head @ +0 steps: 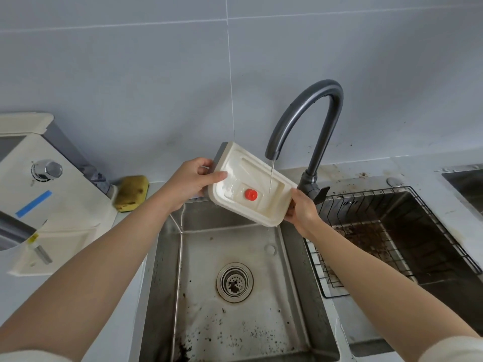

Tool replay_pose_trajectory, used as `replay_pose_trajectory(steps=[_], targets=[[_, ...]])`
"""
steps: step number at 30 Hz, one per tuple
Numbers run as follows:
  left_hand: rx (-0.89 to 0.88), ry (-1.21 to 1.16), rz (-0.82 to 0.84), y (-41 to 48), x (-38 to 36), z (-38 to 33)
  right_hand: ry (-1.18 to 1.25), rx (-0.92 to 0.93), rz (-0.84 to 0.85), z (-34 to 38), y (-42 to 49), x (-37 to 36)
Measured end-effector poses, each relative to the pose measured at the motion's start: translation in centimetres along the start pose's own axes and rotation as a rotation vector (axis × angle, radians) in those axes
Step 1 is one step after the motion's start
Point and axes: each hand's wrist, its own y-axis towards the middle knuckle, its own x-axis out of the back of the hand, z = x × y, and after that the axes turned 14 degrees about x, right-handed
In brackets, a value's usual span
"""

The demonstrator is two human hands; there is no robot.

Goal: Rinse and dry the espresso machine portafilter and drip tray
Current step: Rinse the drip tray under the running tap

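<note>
A cream plastic drip tray (264, 205) with a red float button in its middle is held tilted over the steel sink (167, 257). My left hand (190, 181) grips its left edge, thumb on the inside. My right hand (303, 210) holds its lower right corner. A thin stream of water runs from the dark grey faucet (311, 111) onto the tray's right part. No portafilter is visible.
The cream espresso machine (44, 194) stands on the counter at the left, with a yellow sponge (132, 189) behind it. A black wire rack (392, 231) sits over the coffee-stained right basin. Coffee grounds speckle the sink floor around the drain (234, 282).
</note>
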Motion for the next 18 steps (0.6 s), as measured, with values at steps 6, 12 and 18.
replay_pose_trajectory(steps=[6,12,18], targets=[[0.072,0.058,-0.058,0.1,-0.3,0.6,-0.1,-0.122,0.009,-0.1,-0.6,0.5],[0.125,0.126,-0.088,0.3,-0.2,0.7,-0.136,-0.19,0.005,0.2,-1.0,0.6],[0.2,0.105,-0.031,0.3,-0.2,1.8,-0.214,-0.193,-0.011,0.8,-1.3,1.1]])
